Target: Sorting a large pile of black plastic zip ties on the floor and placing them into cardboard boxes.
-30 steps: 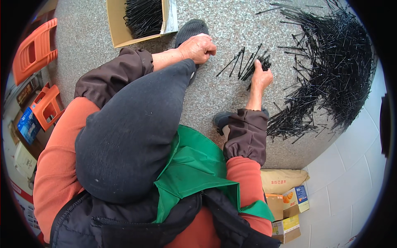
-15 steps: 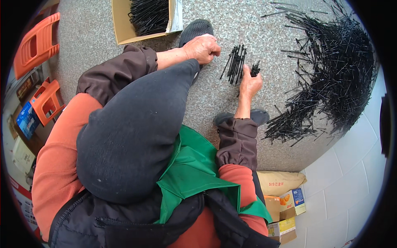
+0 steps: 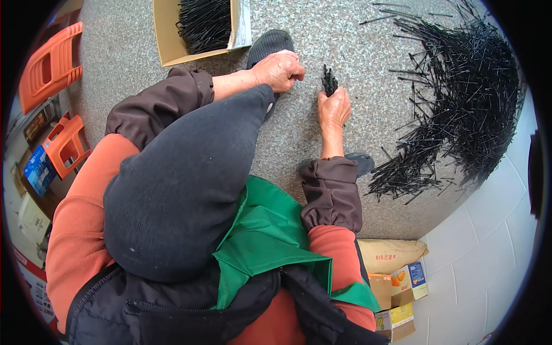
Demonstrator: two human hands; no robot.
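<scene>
My right hand (image 3: 334,109) is closed around a bundle of thin black sticks (image 3: 329,80), whose ends stand out past the fingers. To its left, my left hand (image 3: 279,72) is held with its fingers curled together over the dark shoe (image 3: 271,46); whether anything is pinched in them is hidden. A large loose heap of the same black sticks (image 3: 466,98) spreads over the speckled floor at the right. Beyond my left forearm stands an open cardboard box (image 3: 167,49) with many black sticks (image 3: 204,26) lying roughly lengthwise inside.
Orange plastic stools (image 3: 52,66) stand at the left edge, near a blue package (image 3: 40,169). Low at the right, a tan sack (image 3: 394,253) and small cartons (image 3: 402,293) sit beside the white wall (image 3: 477,270). Another dark shoe (image 3: 361,164) lies under my right wrist.
The row of sticks that lay on the floor between my hands is gone from there. My right hand has moved left and now grips a bundle at that spot. My left hand is nearly still.
</scene>
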